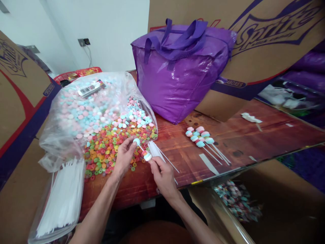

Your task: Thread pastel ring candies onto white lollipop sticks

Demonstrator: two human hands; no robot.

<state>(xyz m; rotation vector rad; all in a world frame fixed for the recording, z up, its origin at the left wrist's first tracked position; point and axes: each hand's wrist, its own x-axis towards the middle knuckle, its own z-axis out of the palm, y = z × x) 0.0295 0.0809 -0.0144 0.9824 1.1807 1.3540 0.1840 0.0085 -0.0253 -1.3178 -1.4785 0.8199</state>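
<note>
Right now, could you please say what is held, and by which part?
Right hand: a stick, apparently just below its threaded candies. Left hand: a pale blue candy, by its side.

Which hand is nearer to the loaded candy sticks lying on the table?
Right. The right hand is to the left of the loaded candy sticks, closer to the table's front edge; the left hand is farther left, by the ring sweets.

I'm in what looks like a small sweet-packing workshop: a big plastic bag (128, 81) at ten o'clock spills loose sweets (101, 149) over my table (177, 144), white sticks (62, 200) lie bundled at eight, skewered sweets (200, 134) at three, and one printed carton (22, 98) stands at nine, another carton (275, 37) at two.
</note>
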